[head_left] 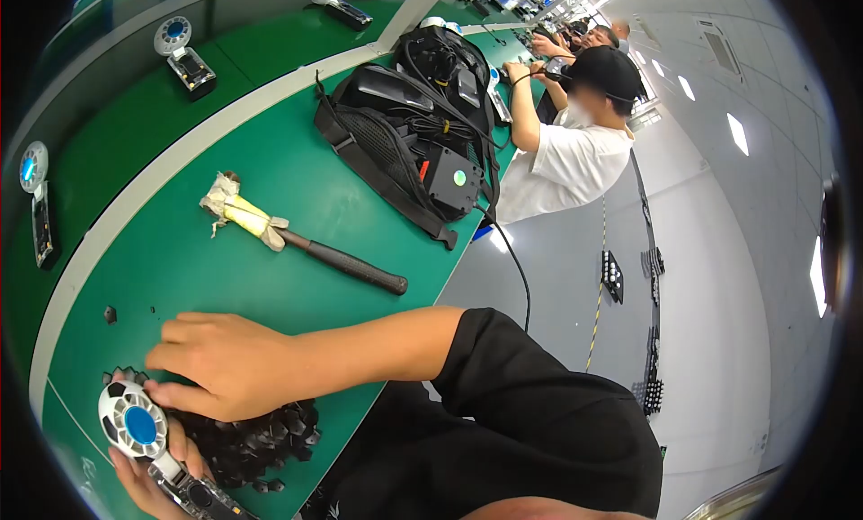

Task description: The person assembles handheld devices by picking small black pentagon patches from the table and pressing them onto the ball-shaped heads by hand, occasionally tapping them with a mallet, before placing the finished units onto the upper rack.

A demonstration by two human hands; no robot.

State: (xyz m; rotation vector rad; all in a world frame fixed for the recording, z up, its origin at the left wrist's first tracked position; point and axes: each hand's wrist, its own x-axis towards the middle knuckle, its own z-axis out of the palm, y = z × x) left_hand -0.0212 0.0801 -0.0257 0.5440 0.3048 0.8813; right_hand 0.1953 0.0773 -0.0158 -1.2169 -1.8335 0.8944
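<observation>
A handheld fan point(132, 418) with a round, white-and-black soccer-ball head and a blue centre is at the lower left. Its handle is uncovered, showing the electronics inside. My left hand point(135, 484) is wrapped round the fan from beneath. Bent over the rim of the fan head is my right hand point(225, 363), thumb at the edge and fingers curled; what lies between its fingertips is hidden. Under and beside both hands spreads a pile of small black pentagon-shaped pieces point(261, 444). One loose black piece point(111, 315) lies farther off on the green table point(297, 196).
A hammer point(333, 255) with a cloth-wrapped head lies beyond my right forearm. Past it sits a black backpack point(404, 133) with cables and a box. More fans point(184, 57) stand along the green strip behind the pale rail. A co-worker in a white shirt point(575, 165) sits farther along.
</observation>
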